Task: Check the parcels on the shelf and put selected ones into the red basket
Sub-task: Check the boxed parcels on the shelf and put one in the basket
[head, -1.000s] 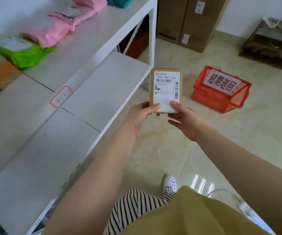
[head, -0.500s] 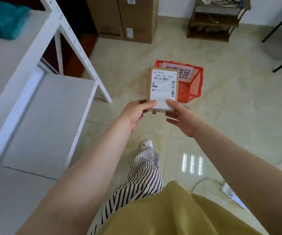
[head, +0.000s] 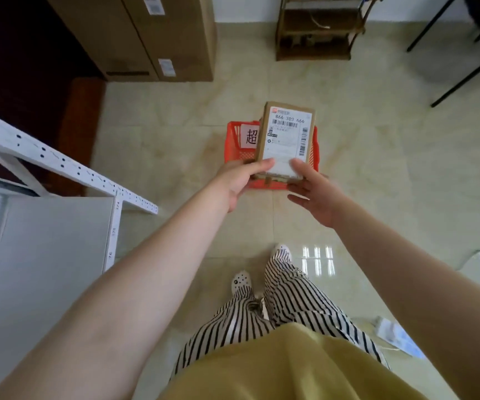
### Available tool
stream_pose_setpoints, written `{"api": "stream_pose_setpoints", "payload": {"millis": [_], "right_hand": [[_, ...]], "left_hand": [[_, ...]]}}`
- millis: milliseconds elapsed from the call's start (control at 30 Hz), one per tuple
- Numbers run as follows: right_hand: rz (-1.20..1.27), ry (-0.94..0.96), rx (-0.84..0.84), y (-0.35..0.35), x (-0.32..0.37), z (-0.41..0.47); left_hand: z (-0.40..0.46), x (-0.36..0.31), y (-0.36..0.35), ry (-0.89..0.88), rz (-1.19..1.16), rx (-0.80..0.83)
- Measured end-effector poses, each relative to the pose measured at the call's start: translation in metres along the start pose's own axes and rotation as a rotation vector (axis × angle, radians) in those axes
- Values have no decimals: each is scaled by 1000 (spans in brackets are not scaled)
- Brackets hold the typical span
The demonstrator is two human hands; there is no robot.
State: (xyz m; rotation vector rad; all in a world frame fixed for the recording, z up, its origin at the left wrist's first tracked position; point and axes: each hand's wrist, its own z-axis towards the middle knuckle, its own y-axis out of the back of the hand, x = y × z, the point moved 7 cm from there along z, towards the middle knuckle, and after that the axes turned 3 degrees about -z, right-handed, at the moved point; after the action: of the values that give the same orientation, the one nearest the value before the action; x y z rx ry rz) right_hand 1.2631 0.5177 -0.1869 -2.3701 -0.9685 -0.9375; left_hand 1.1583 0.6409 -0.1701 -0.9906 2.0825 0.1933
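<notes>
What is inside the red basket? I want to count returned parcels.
The red basket shows only its mesh wall and a white label. The brown parcel, held by both hands, covers its inside.

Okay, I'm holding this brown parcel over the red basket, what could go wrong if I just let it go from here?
Two risks stand out. The brown parcel is gripped only at its near end by the left hand and right hand, so it may tip as it falls. The red basket sits on the floor well below and is mostly hidden behind the parcel, so the drop could catch the rim and land on the tiles. Lowering it first looks safer.
</notes>
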Motion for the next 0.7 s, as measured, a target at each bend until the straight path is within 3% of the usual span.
{"api": "stream_pose_setpoints", "payload": {"millis": [333, 533, 700], "right_hand": [[13, -74, 41, 19, 63, 156], [11, -211, 3, 17, 21, 260], [61, -290, -19, 14, -36, 348]], "left_hand": [[142, -46, 2, 56, -17, -106], [239, -17, 28, 186, 11, -208], [322, 31, 58, 172, 166, -312]]}}
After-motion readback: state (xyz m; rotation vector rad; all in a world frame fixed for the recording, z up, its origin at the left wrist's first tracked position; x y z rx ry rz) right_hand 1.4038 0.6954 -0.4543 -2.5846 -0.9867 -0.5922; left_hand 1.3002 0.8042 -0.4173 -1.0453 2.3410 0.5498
